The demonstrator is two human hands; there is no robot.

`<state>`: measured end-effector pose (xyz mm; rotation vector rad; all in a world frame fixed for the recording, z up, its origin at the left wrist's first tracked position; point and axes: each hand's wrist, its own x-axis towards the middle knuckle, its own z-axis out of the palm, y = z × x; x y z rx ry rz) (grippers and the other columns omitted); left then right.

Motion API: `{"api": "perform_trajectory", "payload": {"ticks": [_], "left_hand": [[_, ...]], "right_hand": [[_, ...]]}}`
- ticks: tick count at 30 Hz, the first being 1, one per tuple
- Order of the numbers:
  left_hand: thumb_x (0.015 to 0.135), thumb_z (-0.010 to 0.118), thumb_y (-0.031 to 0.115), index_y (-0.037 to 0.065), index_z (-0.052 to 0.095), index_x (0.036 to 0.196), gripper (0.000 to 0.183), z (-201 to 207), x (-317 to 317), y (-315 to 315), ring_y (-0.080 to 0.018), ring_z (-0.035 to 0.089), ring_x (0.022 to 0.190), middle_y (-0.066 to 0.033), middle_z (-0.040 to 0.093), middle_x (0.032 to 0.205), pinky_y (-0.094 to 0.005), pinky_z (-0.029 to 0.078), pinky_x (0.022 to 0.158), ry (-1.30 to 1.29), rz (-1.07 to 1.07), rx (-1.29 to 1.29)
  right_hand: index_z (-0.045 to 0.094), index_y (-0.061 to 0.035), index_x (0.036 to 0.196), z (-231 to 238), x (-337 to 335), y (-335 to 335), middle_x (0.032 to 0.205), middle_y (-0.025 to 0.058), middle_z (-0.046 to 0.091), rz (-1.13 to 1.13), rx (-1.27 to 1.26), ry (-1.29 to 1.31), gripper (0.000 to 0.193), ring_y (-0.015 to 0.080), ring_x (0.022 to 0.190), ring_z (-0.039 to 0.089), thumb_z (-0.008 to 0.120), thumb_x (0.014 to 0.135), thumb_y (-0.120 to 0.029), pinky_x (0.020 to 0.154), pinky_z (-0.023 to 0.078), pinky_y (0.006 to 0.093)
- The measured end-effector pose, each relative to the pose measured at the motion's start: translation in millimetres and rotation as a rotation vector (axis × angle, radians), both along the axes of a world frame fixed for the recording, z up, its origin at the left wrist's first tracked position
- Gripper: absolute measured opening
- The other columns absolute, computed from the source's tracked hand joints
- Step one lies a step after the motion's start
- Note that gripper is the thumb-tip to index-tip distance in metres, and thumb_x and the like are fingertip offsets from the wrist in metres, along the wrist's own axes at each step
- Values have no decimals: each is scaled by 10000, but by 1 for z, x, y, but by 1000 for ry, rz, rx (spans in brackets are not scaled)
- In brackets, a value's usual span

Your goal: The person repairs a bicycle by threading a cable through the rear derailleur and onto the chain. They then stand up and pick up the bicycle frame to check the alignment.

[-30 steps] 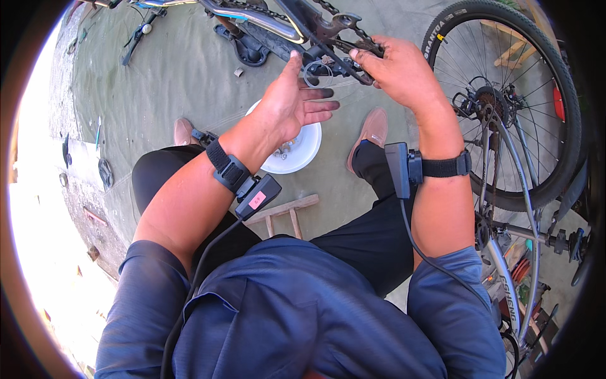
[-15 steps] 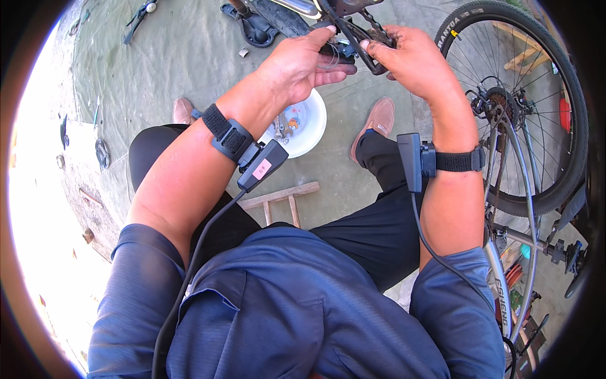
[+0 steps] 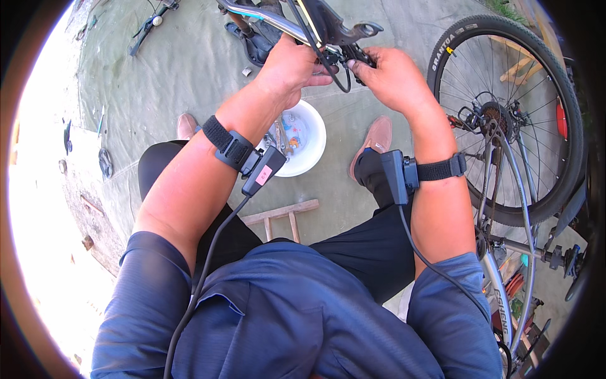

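Near the top middle, a bicycle frame (image 3: 265, 14) with silver tubes reaches in from above. Below its dark end piece (image 3: 360, 30) hangs a black derailleur (image 3: 357, 58). My right hand (image 3: 394, 79) is closed on it, thumb on the near side, fingers behind. My left hand (image 3: 291, 69) reaches in from the left, its fingers bent toward the derailleur's other side. The thumb tip and what it grips are hidden behind the frame and a black cable (image 3: 341, 87) that loops down between the hands.
Under my left wrist stands a white basin (image 3: 309, 167) holding tools and small parts. A second bicycle's wheel (image 3: 442, 63) and silver frame (image 3: 499, 290) fill the right side. Between my legs lies a wooden stool (image 3: 284, 211). A black saddle (image 3: 252, 50) and several tools lie left on a green groundsheet (image 3: 170, 69).
The derailleur and both hands sit lower and further left in view. More of the frame's end shows. My left hand has slipped further behind the frame; the right keeps its grip.
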<state>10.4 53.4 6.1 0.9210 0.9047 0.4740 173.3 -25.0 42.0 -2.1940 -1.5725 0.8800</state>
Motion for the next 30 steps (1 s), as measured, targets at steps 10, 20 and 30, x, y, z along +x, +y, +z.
{"api": "perform_trajectory", "payload": {"ticks": [10,20,30], "left_hand": [[905,610,200,85,526,1105,245,-5,4,2,-134,587,772,-34,623,949,-331,516,670,-37,52,53],[928,588,203,96,451,1173,301,-6,0,5,-159,615,793,-48,615,948,-326,510,650,-25,67,45],[920,639,251,139,504,1217,345,-12,-6,6,-214,671,843,-28,624,1085,-291,555,629,-78,26,47]], "right_hand": [[688,-42,883,0,-9,6,774,192,642,-20,175,-126,296,379,745,620,614,839,-325,644,478,455],[645,-49,961,9,-13,8,759,126,635,-77,305,-67,153,256,634,567,623,844,-144,606,460,339],[661,-41,912,7,0,5,813,191,657,-100,402,-7,247,392,788,629,611,838,-271,683,498,457]]}}
